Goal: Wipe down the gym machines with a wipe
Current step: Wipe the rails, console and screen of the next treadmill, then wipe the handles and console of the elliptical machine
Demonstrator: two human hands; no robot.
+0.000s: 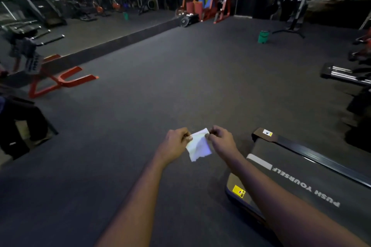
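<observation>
Both forearms reach out from the bottom edge, the left hand (176, 140) and right hand (219, 138) each pinching an upper corner of the white wipe (199, 145), which hangs spread between them above the dark floor (140, 106). Nearest machine is the treadmill (301, 178), low to the right, nearer the right hand, its deck running away rightward and cut off by the frame edge.

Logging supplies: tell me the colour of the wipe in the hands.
The wipe is white; head view shows it best.
</observation>
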